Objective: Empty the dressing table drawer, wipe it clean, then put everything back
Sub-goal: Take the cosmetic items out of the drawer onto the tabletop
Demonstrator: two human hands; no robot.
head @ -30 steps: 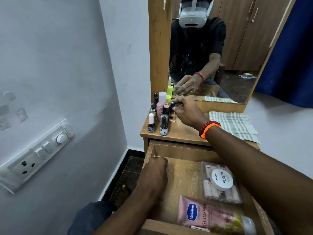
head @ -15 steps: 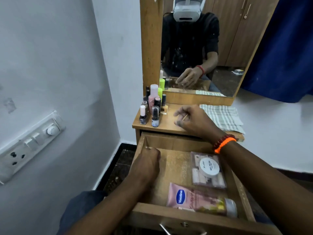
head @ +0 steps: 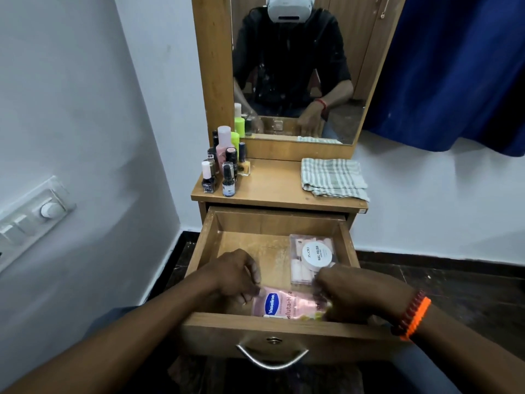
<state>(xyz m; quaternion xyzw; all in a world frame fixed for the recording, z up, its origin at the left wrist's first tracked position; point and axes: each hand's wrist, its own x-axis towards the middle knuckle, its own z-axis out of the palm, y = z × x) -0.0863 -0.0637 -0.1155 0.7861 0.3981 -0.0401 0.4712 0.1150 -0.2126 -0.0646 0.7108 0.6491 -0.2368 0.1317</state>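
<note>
The wooden drawer [head: 272, 223] is pulled out below the dressing table top. A pink Vaseline tube [head: 287, 305] lies across the drawer's front. My left hand [head: 235, 275] has its fingers curled on the tube's left end. My right hand [head: 352, 297] closes over the tube's right end and hides the cap. Behind the tube sits a clear plastic box [head: 297, 273] with a white round nail polish jar [head: 316, 255] on top of it. The left half of the drawer floor is bare wood.
Several nail polish bottles [head: 224, 169] stand at the table top's left rear. A folded striped cloth [head: 332, 177] lies at its right. A mirror [head: 295, 66] rises behind, a switch panel [head: 34, 214] is on the left wall, and a blue curtain [head: 460, 66] hangs on the right.
My right hand left the bottles on the table top and came down into the drawer onto the tube. My left hand slid from the drawer's left side to the tube's left end.
</note>
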